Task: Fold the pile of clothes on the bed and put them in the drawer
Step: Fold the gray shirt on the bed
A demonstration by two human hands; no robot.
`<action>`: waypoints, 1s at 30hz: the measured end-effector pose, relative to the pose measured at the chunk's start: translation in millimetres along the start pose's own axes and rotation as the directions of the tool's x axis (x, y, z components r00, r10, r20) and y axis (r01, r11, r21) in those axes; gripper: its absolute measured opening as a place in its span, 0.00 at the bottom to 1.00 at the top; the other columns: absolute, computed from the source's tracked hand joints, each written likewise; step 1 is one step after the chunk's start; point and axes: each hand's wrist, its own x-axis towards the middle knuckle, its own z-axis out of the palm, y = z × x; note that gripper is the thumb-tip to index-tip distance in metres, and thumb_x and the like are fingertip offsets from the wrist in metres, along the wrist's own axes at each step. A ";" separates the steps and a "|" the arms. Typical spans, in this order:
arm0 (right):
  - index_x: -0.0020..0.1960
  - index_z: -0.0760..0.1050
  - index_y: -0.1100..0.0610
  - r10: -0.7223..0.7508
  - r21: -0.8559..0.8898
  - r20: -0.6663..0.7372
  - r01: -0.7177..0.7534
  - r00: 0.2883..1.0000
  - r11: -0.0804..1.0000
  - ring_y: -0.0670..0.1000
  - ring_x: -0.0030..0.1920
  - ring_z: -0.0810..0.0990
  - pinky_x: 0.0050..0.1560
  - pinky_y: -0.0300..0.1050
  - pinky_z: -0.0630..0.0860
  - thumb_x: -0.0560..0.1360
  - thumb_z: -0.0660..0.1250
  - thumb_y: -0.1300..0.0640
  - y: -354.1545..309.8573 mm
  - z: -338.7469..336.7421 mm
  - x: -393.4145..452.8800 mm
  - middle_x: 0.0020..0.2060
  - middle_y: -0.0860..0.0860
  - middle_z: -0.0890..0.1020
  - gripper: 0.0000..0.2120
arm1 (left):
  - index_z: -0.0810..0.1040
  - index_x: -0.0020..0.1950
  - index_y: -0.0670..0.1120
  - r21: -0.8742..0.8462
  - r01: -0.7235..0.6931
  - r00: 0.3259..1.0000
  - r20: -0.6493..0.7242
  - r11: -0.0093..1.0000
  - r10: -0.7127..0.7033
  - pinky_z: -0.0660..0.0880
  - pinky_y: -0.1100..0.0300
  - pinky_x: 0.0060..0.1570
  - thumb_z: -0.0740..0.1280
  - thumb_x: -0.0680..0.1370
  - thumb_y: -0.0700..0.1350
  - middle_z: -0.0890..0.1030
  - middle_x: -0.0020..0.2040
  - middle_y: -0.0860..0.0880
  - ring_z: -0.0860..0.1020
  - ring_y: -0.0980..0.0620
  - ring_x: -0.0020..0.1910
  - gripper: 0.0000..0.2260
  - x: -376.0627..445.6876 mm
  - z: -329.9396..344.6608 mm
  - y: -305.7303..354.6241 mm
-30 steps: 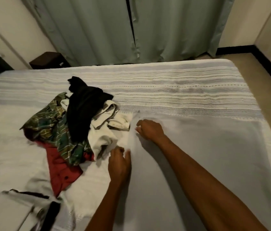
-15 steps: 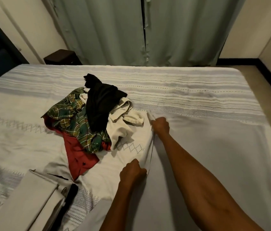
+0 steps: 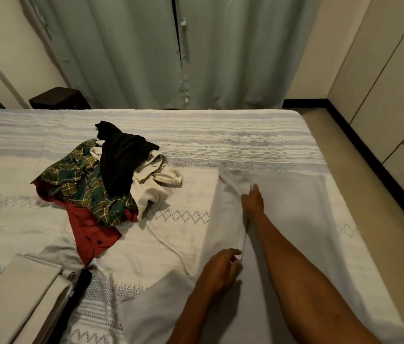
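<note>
Nearest, at the lower left corner, lies a folded pale garment (image 3: pixel 22 291) with a black strap-like item (image 3: pixel 80 284) beside it, both on the bed (image 3: pixel 245 135). Centre foreground: the left hand (image 3: pixel 220 269) curls its fingers around the near part of a folded edge of a light grey garment (image 3: pixel 295 219) spread flat on the bedspread. Farther along the same fold, the right hand (image 3: pixel 253 201) pinches the edge, its forearm lying across the grey cloth; the flap between the two hands is lifted and turned over to the left.

Middle distance, left: the pile of unfolded clothes rests well apart from the grey garment. It comprises a red shirt (image 3: pixel 89 234) at the bottom, a green plaid shirt (image 3: pixel 79 177) over it, a cream garment (image 3: pixel 151 184) on the right side and a black garment (image 3: pixel 121 165) draped on top.

Far: beyond the bed's far edge stands a dark wooden nightstand (image 3: pixel 57 99) at left, and pale green curtains (image 3: pixel 171 50) hang closed behind it. At right, cream wardrobe doors (image 3: pixel 389 83) line the wall above a tan floor (image 3: pixel 345 150).
</note>
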 end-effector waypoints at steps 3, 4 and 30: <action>0.76 0.68 0.54 -0.058 -0.190 0.031 0.063 0.998 0.980 0.62 0.71 0.69 0.69 0.56 0.70 0.78 0.61 0.62 2.0 -5.2 -18.2 0.72 0.58 0.71 0.26 | 0.81 0.60 0.46 -0.055 -0.060 0.985 -0.164 0.997 0.050 0.70 0.70 0.56 0.60 0.81 0.48 0.82 0.57 0.49 0.79 0.53 0.56 0.14 -15.2 -9.4 -12.4; 0.72 0.73 0.54 -0.097 -0.230 0.038 0.103 0.995 0.968 0.62 0.69 0.70 0.68 0.55 0.71 0.78 0.61 0.61 3.4 -4.1 -28.6 0.69 0.58 0.73 0.22 | 0.82 0.57 0.46 -0.067 -0.075 0.970 -0.235 0.995 0.057 0.73 0.65 0.57 0.60 0.80 0.49 0.83 0.55 0.49 0.79 0.52 0.55 0.14 -20.8 -13.4 -20.0; 0.55 0.79 0.59 -0.298 -0.361 0.527 0.527 0.796 0.769 0.59 0.55 0.80 0.50 0.48 0.72 0.78 0.65 0.54 52.8 19.8 -270.3 0.54 0.57 0.83 0.11 | 0.79 0.55 0.39 -0.601 0.433 0.658 -0.299 0.672 -0.691 0.73 0.59 0.38 0.74 0.74 0.48 0.83 0.46 0.46 0.81 0.47 0.45 0.16 -250.7 -11.8 -72.8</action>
